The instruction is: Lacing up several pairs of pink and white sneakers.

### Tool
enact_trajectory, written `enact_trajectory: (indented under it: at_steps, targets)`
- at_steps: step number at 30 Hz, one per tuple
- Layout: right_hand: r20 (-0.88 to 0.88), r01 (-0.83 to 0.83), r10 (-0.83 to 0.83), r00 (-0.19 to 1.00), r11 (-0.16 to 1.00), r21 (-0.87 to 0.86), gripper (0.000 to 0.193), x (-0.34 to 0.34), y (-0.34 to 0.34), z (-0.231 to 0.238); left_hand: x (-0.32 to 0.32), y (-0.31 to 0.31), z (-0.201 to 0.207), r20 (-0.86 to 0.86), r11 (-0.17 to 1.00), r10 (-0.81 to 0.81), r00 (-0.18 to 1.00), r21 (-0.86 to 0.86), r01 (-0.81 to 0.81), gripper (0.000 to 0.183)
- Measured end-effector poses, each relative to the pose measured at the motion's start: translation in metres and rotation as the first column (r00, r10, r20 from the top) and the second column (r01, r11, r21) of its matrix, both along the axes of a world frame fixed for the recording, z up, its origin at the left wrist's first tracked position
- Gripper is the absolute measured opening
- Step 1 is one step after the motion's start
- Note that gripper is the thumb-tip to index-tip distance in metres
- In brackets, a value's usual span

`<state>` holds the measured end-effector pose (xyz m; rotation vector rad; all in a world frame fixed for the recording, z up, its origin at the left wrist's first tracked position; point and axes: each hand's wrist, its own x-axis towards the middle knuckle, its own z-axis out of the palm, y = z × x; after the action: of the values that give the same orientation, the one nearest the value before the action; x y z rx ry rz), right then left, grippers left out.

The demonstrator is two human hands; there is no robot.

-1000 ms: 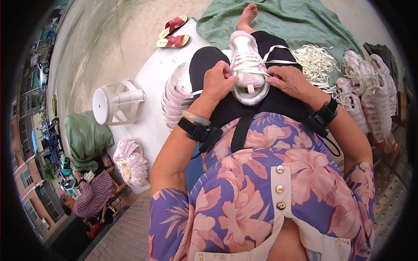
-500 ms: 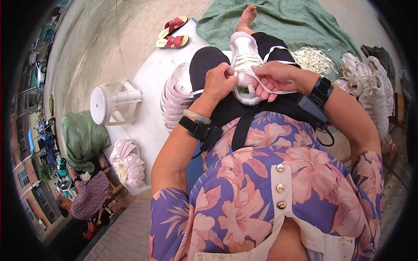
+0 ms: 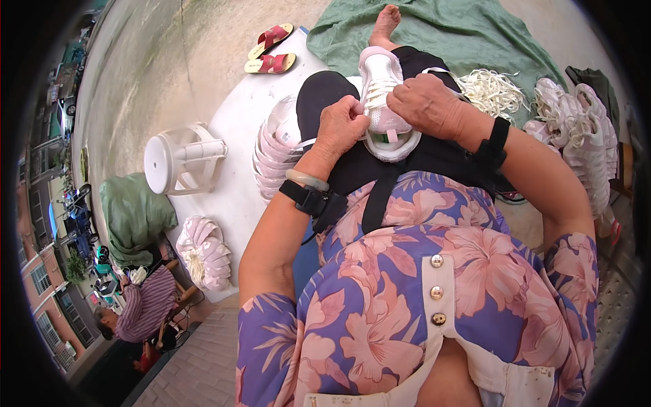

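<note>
A white and pink sneaker [image 3: 384, 102] lies between my knees, its toe pointing away from me and its heel opening towards me. White lace crosses part of its front. At the shoe's left side, my left hand [image 3: 341, 123] pinches the lace, and a loose end [image 3: 306, 144] sticks out behind the wrist. My right hand [image 3: 428, 103] is closed at the right edge of the lacing, knuckles up. Lace runs out from behind it towards the upper right, so it appears to grip the lace, though the fingertips are hidden.
A pile of white laces [image 3: 491, 91] lies on green cloth [image 3: 434, 34] beyond my right knee. Several sneakers [image 3: 583, 136] are heaped at right. Stacked pale pink shoe pieces [image 3: 270, 159], another bundle [image 3: 203, 251], a white stool [image 3: 180, 163] and red sandals [image 3: 272, 62] are at left. A person [image 3: 146, 305] sits lower left.
My right hand has turned from palm up to knuckles up and closed, moving slightly up beside the lacing. The left hand stays almost in place, still pinching.
</note>
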<state>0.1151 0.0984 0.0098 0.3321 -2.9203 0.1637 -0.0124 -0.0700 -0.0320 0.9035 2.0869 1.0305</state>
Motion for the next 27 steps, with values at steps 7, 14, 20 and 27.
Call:
enact_trajectory:
  at_steps: [7,14,20,27]
  targets:
    - [0.045,0.03,-0.023,0.999,0.986,-0.165,0.013,0.03,0.008,-0.011,0.001,0.004,0.006,-0.06,1.0,-0.015,0.998,-0.009,0.015,0.01]
    - [0.259,0.459,-0.381,0.888,0.776,-0.432,0.048,0.039,-0.006,-0.014,0.026,0.021,0.026,-0.456,0.937,-0.007,0.89,0.309,0.166,0.006]
    - [0.252,0.464,-0.39,0.886,0.713,-0.525,0.046,0.037,-0.005,-0.026,0.04,0.042,0.02,-0.465,0.965,-0.129,0.876,0.144,0.218,0.011]
    - [0.164,0.388,-0.356,0.92,0.774,-0.5,0.039,0.036,-0.004,-0.041,0.046,0.047,0.014,-0.486,0.985,-0.155,0.86,-0.011,0.171,0.013]
